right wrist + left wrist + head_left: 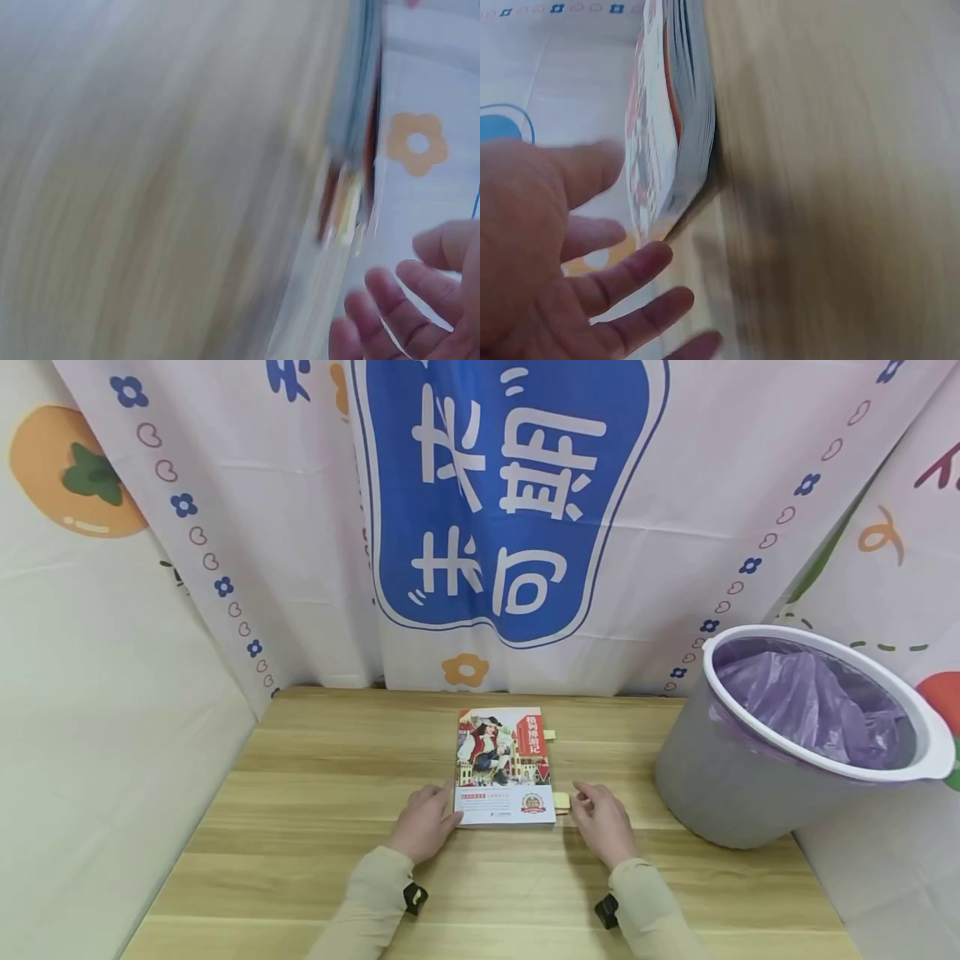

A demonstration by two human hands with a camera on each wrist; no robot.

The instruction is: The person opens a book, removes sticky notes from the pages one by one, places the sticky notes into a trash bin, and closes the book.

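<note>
White fabric backdrop (315,543), hanging across the far side, bearing a blue panel (393,485) with large white Chinese characters. Wood-grain tabletop (315,777), extending from the backdrop to the near limit of the head view. Gray wastebasket (720,777) with a white rim, standing at the right of the tabletop and lined with a purple plastic bag (810,702). Beige sleeves (375,877), entering from the near side, one left, one right. Chinese paperback of Gulliver's Travels (502,768), lying flat and cover up on the far half of the tabletop, between both hands; hatted figure on the cover. Left hand (422,827), grasping nothing, fingers loosely extended at the near left corner of the paperback; contact too unclear to tell. Right hand (602,827), likewise released, fingers relaxed, just beside the near part of the right edge. Black wrist devices (415,898), one at each wrist. Yellow page tabs (562,802), projecting from the right edge of the paperback, one farther, one nearer, the latter close to the right hand.
</note>
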